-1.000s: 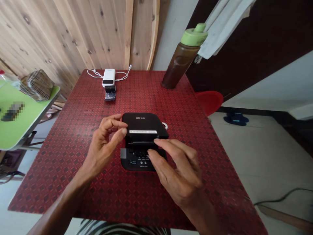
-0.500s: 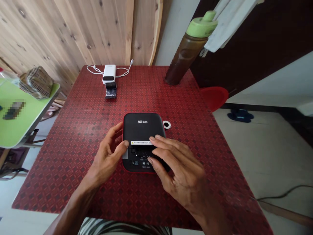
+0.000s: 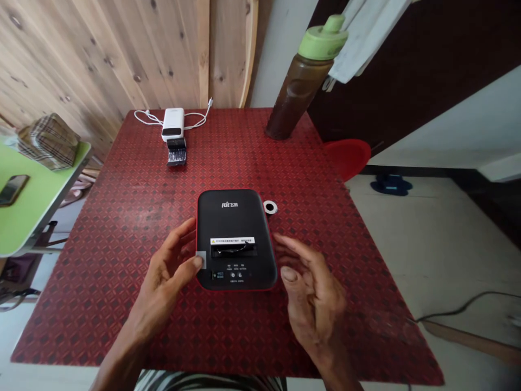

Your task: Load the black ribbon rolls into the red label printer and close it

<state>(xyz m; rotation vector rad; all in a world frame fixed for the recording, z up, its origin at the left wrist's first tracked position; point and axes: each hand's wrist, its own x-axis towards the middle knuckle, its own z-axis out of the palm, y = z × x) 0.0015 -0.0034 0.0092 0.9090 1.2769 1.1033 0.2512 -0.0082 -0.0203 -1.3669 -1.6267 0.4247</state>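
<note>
Black compact printer (image 3: 234, 217) with red rim, lying flat on the red patterned tabletop (image 3: 122, 260), centred in view and closer to the front edge. Top face: logo, warning sticker (image 3: 232, 240), narrow dark slot (image 3: 234, 251) below it. Something dark inside the slot, too small to tell. Small buttons and a tiny display further down.

Left hand (image 3: 166, 277) open at the printer's left edge, fingers spread, thumb tip on a small grey square tab (image 3: 201, 260) at that edge. Pinch or plain touch: cannot tell. Right hand (image 3: 313, 293) open, fingers loosely curved, just beside the right edge, no visible contact.

Small white ring (image 3: 269, 207) just off the printer's far right corner. Farther back: white power bank (image 3: 172, 124), white cable (image 3: 150, 118) looped out to both sides, small black box (image 3: 176, 152) touching its near end. Brown bottle (image 3: 303, 81) with green lid at the far edge, white cloth (image 3: 362, 43) hanging just beside it.

Left of the tabletop: green table (image 3: 40, 217) carrying plaid pouch (image 3: 49, 141) and phone (image 3: 12, 190). To the right: red seat (image 3: 348, 157), blue slippers (image 3: 391, 184) on the floor (image 3: 407, 244).
</note>
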